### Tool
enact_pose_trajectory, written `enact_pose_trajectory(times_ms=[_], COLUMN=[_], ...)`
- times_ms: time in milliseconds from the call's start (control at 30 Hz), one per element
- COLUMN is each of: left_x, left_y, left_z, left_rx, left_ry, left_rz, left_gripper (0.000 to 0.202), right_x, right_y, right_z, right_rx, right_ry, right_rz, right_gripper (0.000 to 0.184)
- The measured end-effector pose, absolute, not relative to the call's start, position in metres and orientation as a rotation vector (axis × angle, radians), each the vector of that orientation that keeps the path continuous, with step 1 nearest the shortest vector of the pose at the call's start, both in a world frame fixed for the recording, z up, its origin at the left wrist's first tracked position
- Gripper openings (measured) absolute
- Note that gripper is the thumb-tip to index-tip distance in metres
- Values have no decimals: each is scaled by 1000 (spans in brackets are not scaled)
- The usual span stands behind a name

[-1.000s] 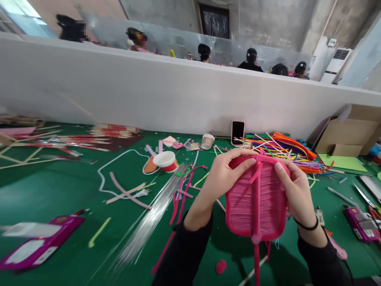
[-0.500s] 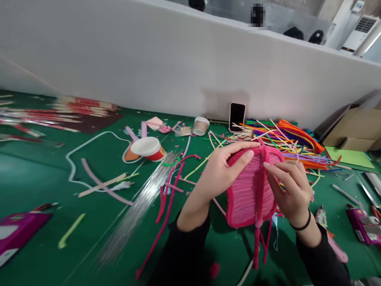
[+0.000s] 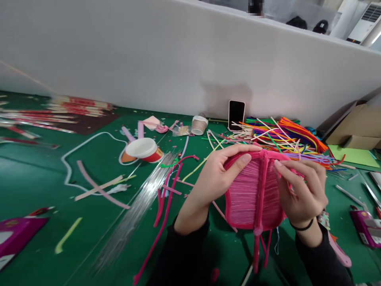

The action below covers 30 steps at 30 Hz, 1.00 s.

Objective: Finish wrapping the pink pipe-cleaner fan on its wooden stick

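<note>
A pink woven fan-shaped piece (image 3: pixel 247 194), made of pipe cleaners with a darker pink stem down its middle, is held above the green table (image 3: pixel 44 174). My left hand (image 3: pixel 218 174) grips its upper left edge, thumb across the front. My right hand (image 3: pixel 300 186) holds the right edge, fingers curled over the rim and fingertips touching the front near the stem. A black band sits on my right wrist. Both forearms wear black sleeves.
A heap of coloured pipe cleaners (image 3: pixel 285 137) lies behind the piece. A phone (image 3: pixel 236 115) leans on the white partition, beside a paper cup (image 3: pixel 199 125). A red-and-white bowl (image 3: pixel 143 149), silver wires (image 3: pixel 139 206), loose pink strips, purple packets (image 3: pixel 366 228) and a cardboard box (image 3: pixel 357 127) surround them.
The view has tilted down and nearer. My right hand has shifted from the piece's right side toward the front, fingers now pinching near the stem. The left hand keeps its grip.
</note>
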<state>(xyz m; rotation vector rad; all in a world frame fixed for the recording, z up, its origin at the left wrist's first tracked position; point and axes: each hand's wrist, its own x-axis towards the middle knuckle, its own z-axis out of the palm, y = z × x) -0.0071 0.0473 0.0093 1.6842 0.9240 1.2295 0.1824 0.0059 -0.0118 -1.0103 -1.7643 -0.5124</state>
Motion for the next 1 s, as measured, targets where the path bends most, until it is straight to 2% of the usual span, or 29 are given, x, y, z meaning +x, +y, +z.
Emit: enact_pose_trajectory(times_ms=[200,533,667,867,1000], left_x=[-6,-6,-6,-1,1], left_y=[49,47,46,39,35], left_z=[8,8,10,12,12], left_rx=[1652,1637,1674,1670,1705], left_ry=[925,920,900,994,1103], left_rz=[1243,1267,1270,1311,1357], left_gripper=[23,22,20,17,15], right_x=[187,184,183,175,177], right_y=[11,5,10,-1,-35], right_z=[-2,-3,-8,16,41], right_rx=[-1013,-984,-944,-762,-830], right_ry=[-1846,-1888,-1945,-2029,-2181], right_rz=[-393,-494,-503,-227,-39], right_gripper=[35,44,40,29,26])
